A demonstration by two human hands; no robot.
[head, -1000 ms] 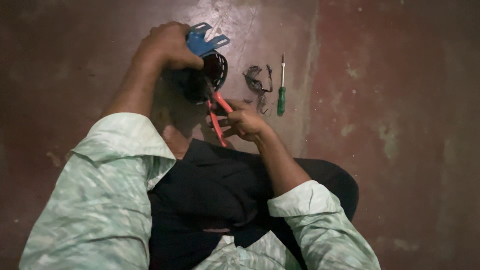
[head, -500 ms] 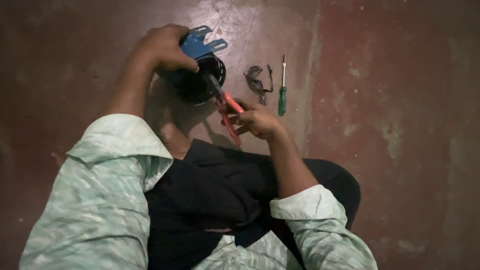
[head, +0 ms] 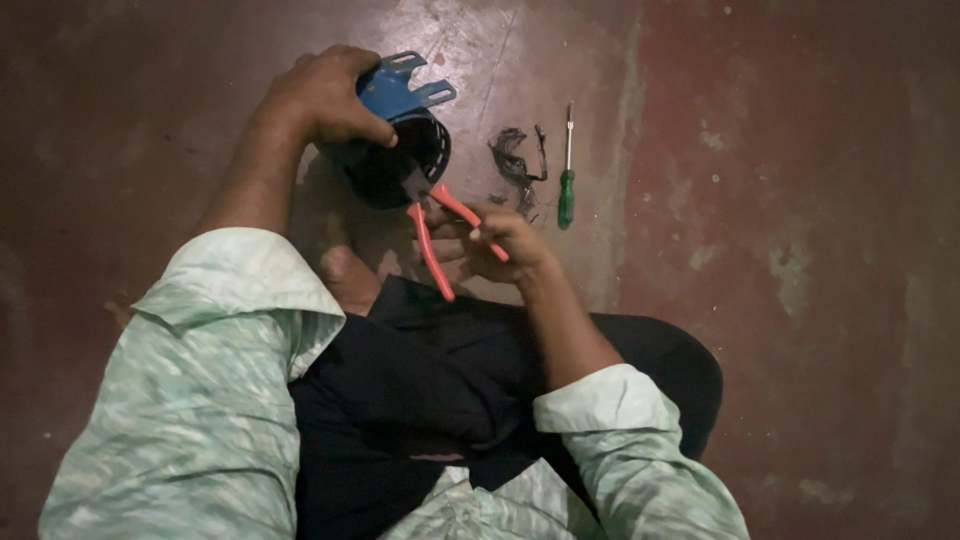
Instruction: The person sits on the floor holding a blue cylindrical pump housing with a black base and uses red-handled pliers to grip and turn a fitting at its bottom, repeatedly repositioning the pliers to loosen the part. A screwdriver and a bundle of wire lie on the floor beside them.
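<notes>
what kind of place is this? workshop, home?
Probably an informal repair spot on a floor, not a bench workshop. The person sits on a worn, stained reddish floor, with a green-handled screwdriver and a scrap of dark wire lying loose on it.

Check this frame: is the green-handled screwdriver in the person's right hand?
No: the green-handled screwdriver lies on the floor, while the right hand grips red-handled pliers.

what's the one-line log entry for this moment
left hand: steadies black-and-blue housing | right hand: holds red-handled pliers at housing | floor: green screwdriver
</notes>
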